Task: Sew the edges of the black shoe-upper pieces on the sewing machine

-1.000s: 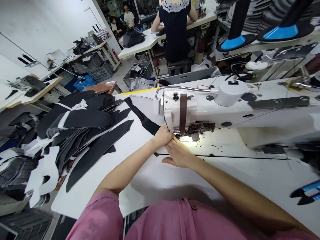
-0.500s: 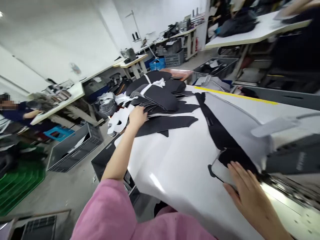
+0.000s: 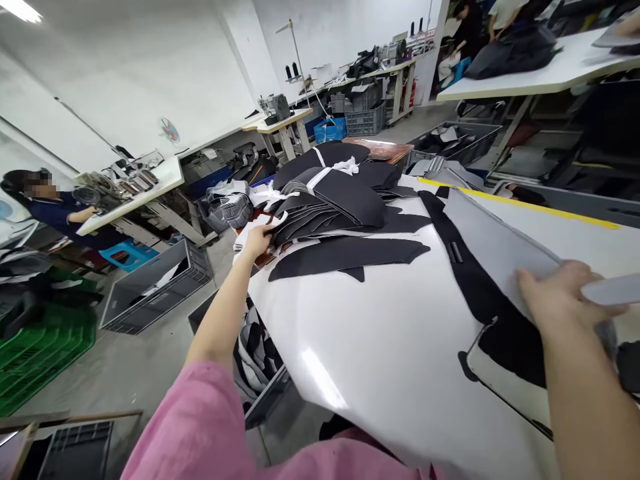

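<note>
My left hand (image 3: 257, 243) reaches to the table's far left corner, its fingers closed on the edge of a white cut piece (image 3: 245, 233). Beside it lies a tied stack of dark fabric pieces (image 3: 345, 193), with a single long dark piece (image 3: 350, 257) in front. On the right, my right hand (image 3: 563, 293) is closed at the edge of a light grey fabric panel (image 3: 500, 227); its fingertips are partly hidden. A black strip (image 3: 457, 260) with a small slot runs along the panel. Near my right wrist a phone-like flat object (image 3: 510, 373) lies on the table.
The white table (image 3: 380, 347) has a yellow tape edge (image 3: 520, 202) at the back. A pale grey strip (image 3: 615, 290) juts in from the right. Grey crates (image 3: 155, 287) and a green crate (image 3: 50, 357) stand on the floor. A co-worker (image 3: 50, 200) sits at the left.
My right hand has left the phone-like object and moved up and right onto the grey panel. My left hand has shifted slightly left, from the dark stack's edge to the white pieces. The view has turned left.
</note>
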Tool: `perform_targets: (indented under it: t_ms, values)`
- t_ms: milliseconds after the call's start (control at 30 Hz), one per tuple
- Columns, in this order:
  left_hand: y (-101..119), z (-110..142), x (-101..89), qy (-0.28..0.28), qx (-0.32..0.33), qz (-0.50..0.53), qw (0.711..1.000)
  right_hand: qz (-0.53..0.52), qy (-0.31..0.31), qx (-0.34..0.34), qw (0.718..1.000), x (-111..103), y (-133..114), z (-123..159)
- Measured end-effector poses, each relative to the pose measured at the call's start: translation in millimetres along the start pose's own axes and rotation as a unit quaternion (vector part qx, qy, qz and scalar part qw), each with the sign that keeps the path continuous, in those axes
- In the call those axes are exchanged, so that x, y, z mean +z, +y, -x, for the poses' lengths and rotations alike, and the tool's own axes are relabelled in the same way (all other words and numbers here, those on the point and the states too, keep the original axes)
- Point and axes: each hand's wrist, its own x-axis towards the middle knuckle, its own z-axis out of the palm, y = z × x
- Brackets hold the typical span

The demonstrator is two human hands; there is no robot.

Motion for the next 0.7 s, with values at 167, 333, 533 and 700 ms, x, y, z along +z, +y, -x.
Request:
perform_targets:
  t_ms: [167,333,533,700]
  values:
    - [42,23,-36.9,0.126,-0.007,-0.028,0.992,-0.049,0.094,-0.257,0.961,-26,-55,38]
    - [120,51,-47.3,0.104,0.058,-0.045,0.992,-0.012,-0.006,-0.322,0.947,-40,-70,50]
    - [211,101,0.4,0.008,0.202,-0.080,0.976,0.090,-0.163,-0.396,0.899,-85,-36,110]
    - [285,150,47.0,-0.180,0.389,0.059,0.902,0.058,-0.234,-0.482,0.842,-126,-39,173]
